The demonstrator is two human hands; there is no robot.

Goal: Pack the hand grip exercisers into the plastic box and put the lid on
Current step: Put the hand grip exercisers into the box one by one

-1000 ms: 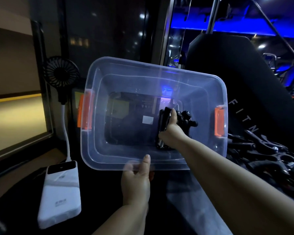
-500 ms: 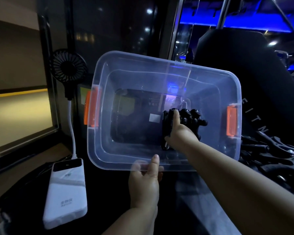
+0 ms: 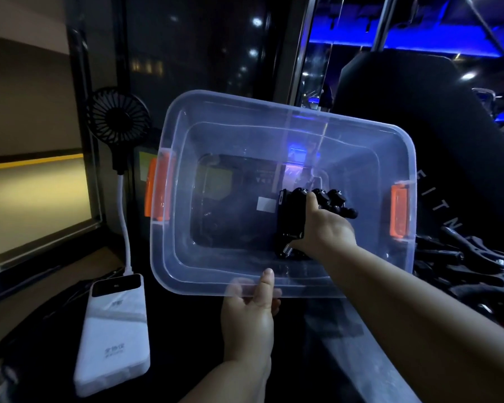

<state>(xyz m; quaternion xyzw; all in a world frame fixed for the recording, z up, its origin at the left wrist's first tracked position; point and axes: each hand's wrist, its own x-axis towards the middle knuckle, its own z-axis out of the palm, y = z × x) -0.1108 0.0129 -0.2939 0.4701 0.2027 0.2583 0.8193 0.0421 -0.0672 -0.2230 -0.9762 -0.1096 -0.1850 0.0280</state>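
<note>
Head view: everything below is taken from this one view.
Box: a clear, rounded-cornered rectangular plastic box [image 3: 274, 109] is held tipped up, its opening turned toward the camera. An orange latch [image 3: 155, 193] is seen on each short end.
Left hand: the left hand [image 3: 248, 318] pinches the middle of the near rim, the thumb laid over the lip and the fingers showing blurred through the plastic beneath.
Right hand: the right hand [image 3: 326, 231] is reached inside the box and curled round a black hand grip exerciser [image 3: 288, 216]. Contact with the box floor cannot be told.
Remaining stock: a dark heap of exercisers [image 3: 463, 263] lies outside the box, right of the right forearm.
Lid: none is made out.
Exerciser handling: it is judged stiff and dense for its size. It is best taken round the flat body, clear of the bare coil spring at its lower end and the knobbed buttons on top.
Box handling: it is judged light, thin-walled and smooth. A one-handed rim pinch may let it twist as weight is added, so support from beneath is advised.
Textures: glossy translucent plastic is set against matt black moulded parts.
Left of the left hand: a white slab power bank [image 3: 114, 333] lies flat, joined by a white cable [image 3: 124, 216] to a black round fan [image 3: 118, 117].
</note>
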